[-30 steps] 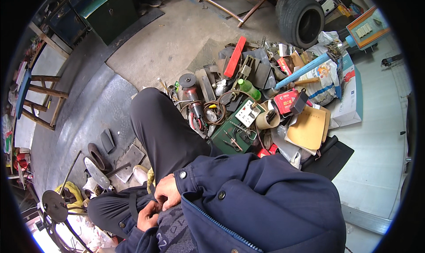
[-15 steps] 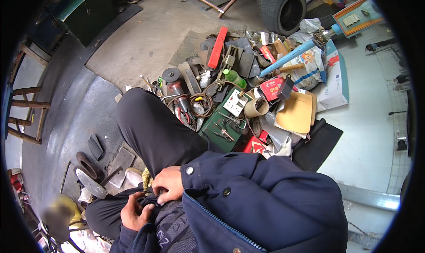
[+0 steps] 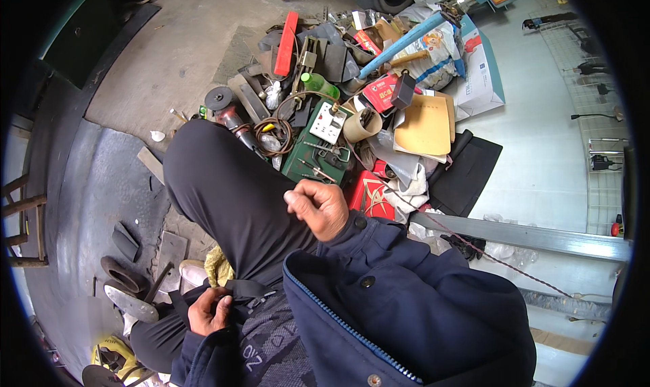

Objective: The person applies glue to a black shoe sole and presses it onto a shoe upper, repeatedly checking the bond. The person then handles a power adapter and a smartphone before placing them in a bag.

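Low at the left, my left hand [image 3: 208, 311] is closed on a black strap [image 3: 247, 289] lying across my lap, over a dark patterned shirt [image 3: 267, 333]. My right hand [image 3: 318, 208] is raised above my thigh, fingers curled in and thumb pressed to them; anything inside is hidden. Just beyond it sits a green metal box [image 3: 308, 153] with tools on its lid and a white power socket [image 3: 327, 122]. A red box [image 3: 369, 196] is to the right of that hand.
Beyond my knee lies a heap with an angle grinder [image 3: 227, 109], coiled cable [image 3: 274, 135], a green bottle [image 3: 319, 86], yellow envelopes [image 3: 423, 126] and a blue-handled hammer [image 3: 399, 49]. An old shoe [image 3: 132, 302] and a metal plate [image 3: 169, 258] are on the floor at left.
My right hand has left my lap and moved up and right, away from my left hand. The left stays low, holding the strap. The view has shifted to the right and downward.
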`<state>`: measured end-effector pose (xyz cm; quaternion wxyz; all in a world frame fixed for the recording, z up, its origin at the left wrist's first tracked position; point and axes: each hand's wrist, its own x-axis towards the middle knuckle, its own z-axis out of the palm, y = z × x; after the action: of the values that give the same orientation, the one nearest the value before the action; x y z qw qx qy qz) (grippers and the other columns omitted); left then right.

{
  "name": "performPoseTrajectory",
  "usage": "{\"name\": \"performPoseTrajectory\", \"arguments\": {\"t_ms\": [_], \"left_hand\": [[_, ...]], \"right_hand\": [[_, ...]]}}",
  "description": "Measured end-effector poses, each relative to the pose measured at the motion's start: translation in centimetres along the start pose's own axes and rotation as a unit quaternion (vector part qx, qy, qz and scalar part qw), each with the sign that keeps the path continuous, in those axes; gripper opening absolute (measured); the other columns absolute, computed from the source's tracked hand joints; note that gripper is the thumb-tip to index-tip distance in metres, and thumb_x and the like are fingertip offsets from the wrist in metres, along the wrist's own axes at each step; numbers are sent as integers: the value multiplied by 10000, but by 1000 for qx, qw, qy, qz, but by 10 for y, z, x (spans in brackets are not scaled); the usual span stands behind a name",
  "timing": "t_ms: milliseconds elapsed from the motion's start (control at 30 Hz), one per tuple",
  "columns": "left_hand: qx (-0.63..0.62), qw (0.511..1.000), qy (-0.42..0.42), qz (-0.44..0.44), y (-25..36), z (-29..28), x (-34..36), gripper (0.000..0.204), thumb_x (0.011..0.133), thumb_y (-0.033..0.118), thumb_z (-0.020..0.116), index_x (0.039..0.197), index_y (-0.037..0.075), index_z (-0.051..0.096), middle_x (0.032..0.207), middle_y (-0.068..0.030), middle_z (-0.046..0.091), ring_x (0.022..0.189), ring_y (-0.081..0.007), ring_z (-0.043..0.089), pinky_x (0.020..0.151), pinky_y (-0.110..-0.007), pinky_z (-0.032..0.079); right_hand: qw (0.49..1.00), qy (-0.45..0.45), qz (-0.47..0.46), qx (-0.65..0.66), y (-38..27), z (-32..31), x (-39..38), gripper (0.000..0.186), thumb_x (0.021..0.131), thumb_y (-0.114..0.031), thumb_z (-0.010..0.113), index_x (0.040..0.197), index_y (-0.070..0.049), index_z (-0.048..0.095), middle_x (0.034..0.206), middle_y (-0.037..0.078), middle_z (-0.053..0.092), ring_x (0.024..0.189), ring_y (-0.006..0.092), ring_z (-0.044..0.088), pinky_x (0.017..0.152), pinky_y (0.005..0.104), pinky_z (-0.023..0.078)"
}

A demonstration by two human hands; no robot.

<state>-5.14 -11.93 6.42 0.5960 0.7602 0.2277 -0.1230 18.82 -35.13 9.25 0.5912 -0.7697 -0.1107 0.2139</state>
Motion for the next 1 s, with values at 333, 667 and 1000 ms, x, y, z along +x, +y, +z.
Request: {"name": "performPoseTrajectory", "arguments": {"t_ms": [333, 667, 1000], "left_hand": [[5, 997, 60, -54, 0, 8, 8, 128, 956, 83, 623, 989, -37, 651, 797, -17, 621, 744, -81, 546, 720, -230, 460], [8, 995, 88, -47, -12, 8, 12, 85, 947, 42, 616, 972, -37, 636, 794, 1, 597, 742, -59, 510, 701, -209, 431], [46, 992, 100, -56, -14, 10, 9, 81, 947, 35, 613, 952, -43, 633, 788, -22, 609, 740, -83, 521, 718, -224, 440]], "right_hand": [[937, 64, 218, -267, 229, -104, -57, 328, 908, -368, 676, 829, -50, 695, 723, 140, 676, 685, 297, 677, 647, 391, 514], [894, 222, 245, -302, 309, -161, -146, 173, 865, -231, 708, 876, -58, 706, 789, 152, 713, 759, 303, 711, 712, 400, 551], [782, 262, 467, -319, 361, -224, -113, 420, 810, -404, 765, 974, -18, 759, 950, 226, 730, 927, 348, 714, 874, 409, 529]]}}
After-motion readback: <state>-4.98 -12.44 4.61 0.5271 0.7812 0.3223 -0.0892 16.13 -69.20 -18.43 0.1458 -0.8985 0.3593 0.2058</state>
